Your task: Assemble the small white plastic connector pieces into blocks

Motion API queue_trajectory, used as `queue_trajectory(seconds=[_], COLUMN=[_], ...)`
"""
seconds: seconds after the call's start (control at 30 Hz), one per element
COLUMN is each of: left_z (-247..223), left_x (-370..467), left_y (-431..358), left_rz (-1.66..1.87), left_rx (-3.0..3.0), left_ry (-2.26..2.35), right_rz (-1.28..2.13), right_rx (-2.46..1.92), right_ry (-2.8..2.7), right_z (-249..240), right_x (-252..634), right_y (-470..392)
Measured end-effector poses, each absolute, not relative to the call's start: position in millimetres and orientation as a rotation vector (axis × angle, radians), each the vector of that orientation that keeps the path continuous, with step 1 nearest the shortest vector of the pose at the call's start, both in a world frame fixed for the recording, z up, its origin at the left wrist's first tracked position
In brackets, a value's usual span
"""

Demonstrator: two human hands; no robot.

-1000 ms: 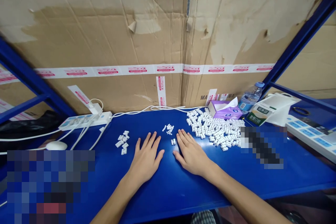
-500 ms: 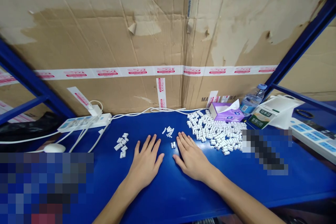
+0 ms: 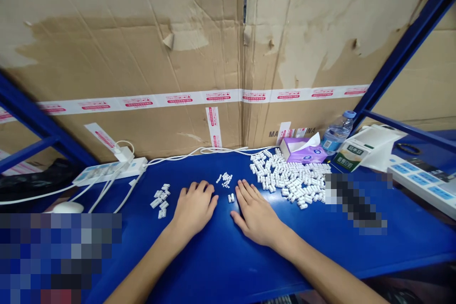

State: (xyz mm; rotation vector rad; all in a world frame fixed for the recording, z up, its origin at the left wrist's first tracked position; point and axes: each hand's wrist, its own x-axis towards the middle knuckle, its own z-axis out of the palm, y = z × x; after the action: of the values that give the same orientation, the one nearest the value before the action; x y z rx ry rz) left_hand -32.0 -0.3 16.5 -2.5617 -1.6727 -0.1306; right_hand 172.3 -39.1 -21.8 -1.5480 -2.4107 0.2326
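My left hand point(image 3: 195, 206) rests on the blue table, palm down, its fingers bent and its thumb held apart; I see nothing in it. My right hand point(image 3: 257, 211) lies flat with its fingers stretched out, and it holds nothing. Between the hands are two small white plastic pieces point(image 3: 231, 198), close to my right fingertips. Beyond them sits a little heap of smaller white bits point(image 3: 225, 180). Left of my left hand is a loose group of white pieces point(image 3: 161, 199). A large spread of similar white pieces point(image 3: 290, 178) covers the area beyond my right hand.
A purple tissue pack point(image 3: 304, 150), a plastic bottle point(image 3: 339, 131) and a green-and-white carton point(image 3: 352, 156) stand at the back right. Power strips lie at the left point(image 3: 110, 171) and right point(image 3: 423, 187), with white cables point(image 3: 185, 156) along the cardboard wall point(image 3: 171, 128).
My left fingers have gone from stretched out to bent. My right hand stays flat in about the same place. The view has shifted slightly, and the white pieces look unmoved on the table.
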Motion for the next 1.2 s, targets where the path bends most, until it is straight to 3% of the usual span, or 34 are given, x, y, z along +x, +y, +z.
queue_trajectory(seconds=[0.57,1.2], left_z=[20,11], left_x=[-14,-19], left_y=[40,21], left_rz=[-0.289,-0.929], left_rx=[-2.609,-3.16], left_ry=[-1.896,-1.637], right_rz=[0.211,0.222], right_rx=[-1.531,-1.537], right_ry=[-2.387,-2.399], right_z=[-22,-21], right_x=[173,174], right_y=[-39,-38])
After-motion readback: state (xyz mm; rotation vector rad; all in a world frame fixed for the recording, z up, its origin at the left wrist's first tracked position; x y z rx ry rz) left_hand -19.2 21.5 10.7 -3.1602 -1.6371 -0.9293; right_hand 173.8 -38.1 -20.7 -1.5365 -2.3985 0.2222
